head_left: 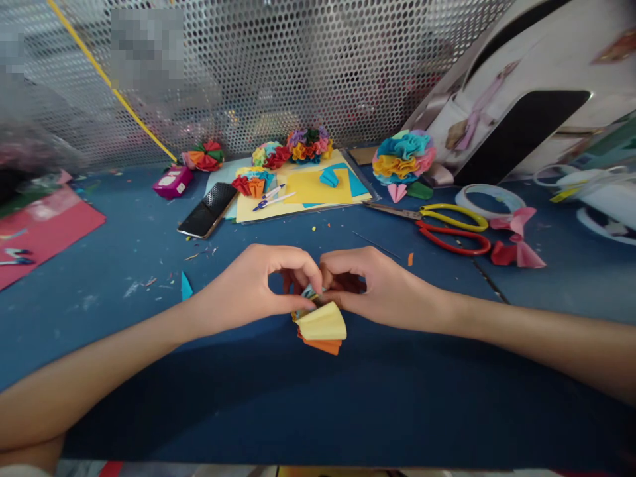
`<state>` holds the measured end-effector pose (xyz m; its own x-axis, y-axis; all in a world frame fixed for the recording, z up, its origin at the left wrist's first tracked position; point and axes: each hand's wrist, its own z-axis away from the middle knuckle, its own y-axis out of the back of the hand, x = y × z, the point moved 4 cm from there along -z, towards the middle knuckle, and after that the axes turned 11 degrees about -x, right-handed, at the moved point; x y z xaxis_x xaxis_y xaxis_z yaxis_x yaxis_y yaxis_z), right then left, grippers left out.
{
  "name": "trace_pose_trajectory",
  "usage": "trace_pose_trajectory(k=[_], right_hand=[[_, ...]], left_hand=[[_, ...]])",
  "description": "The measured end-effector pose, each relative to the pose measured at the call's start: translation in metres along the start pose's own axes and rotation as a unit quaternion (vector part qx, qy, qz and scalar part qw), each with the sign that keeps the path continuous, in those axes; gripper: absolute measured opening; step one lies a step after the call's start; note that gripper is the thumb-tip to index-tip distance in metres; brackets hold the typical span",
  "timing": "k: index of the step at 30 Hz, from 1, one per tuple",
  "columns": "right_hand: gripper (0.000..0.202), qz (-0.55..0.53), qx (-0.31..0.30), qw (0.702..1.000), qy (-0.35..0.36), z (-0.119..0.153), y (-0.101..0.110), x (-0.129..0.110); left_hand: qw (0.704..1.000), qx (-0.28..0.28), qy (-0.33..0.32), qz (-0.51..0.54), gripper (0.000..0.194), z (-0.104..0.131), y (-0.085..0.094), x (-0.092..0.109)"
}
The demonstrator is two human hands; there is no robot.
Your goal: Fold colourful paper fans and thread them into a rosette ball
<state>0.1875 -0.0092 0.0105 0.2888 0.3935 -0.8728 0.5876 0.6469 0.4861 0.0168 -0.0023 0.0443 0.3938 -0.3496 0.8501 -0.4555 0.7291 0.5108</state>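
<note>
Both hands meet over the near middle of the blue table (238, 411), bare, fingers curled, thumbs brought in. Left hand (258, 281): thumb and fingertips nearly closed, pinching the folded paper piece (322, 322) at its upper left. Right hand (375, 285): fingers bent in, tips at the same piece's upper edge; exact grip partly hidden. Piece is thin, matte, fanned: pale yellow flap on top, orange layer under it, both flaring to the lower right. Beyond: scissors (422, 217), metal blades, one yellow and one red loop handle, lying right of center near a roll of tape (489, 199). Ruffled paper pom-pom (403, 158), round, multicolor, sits behind them. Flat yellow sheet (311, 187) on the paper stack, pens (274, 200) beside it. Glossy black phone (207, 211) left of the stack. Perforated metal panel (278, 79) behind.
</note>
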Motion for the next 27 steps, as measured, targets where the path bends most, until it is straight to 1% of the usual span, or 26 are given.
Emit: trace_pose_trajectory(k=[3, 10, 14, 16, 22, 27], right_hand=[[0.015, 0.002, -0.001, 1.000, -0.002, 0.0000, -0.0001, 0.0001], [0.017, -0.002, 0.005, 1.000, 0.000, 0.0011, 0.0002, -0.0025], [0.016, -0.008, 0.004, 1.000, -0.001, 0.0010, 0.0005, -0.0037], [0.015, -0.006, 0.003, 1.000, -0.002, 0.0009, 0.0005, -0.0034], [0.017, 0.005, 0.004, 1.000, 0.006, 0.0009, 0.0012, -0.0013], [0.018, 0.033, 0.007, 0.999, 0.017, 0.0006, 0.0024, -0.0020]], left_hand=[[1.000, 0.013, 0.002, -0.021, 0.008, 0.0005, -0.0010, 0.0020], [1.000, 0.028, 0.000, -0.009, 0.011, -0.0009, -0.0022, 0.0011], [0.999, 0.036, -0.013, -0.030, 0.019, -0.0002, -0.0021, 0.0041], [0.999, 0.033, -0.018, -0.035, 0.022, -0.0003, -0.0011, 0.0045], [1.000, -0.002, -0.013, -0.027, 0.020, -0.0018, 0.0021, 0.0005], [1.000, -0.006, -0.002, -0.022, 0.018, -0.0014, 0.0042, -0.0012]])
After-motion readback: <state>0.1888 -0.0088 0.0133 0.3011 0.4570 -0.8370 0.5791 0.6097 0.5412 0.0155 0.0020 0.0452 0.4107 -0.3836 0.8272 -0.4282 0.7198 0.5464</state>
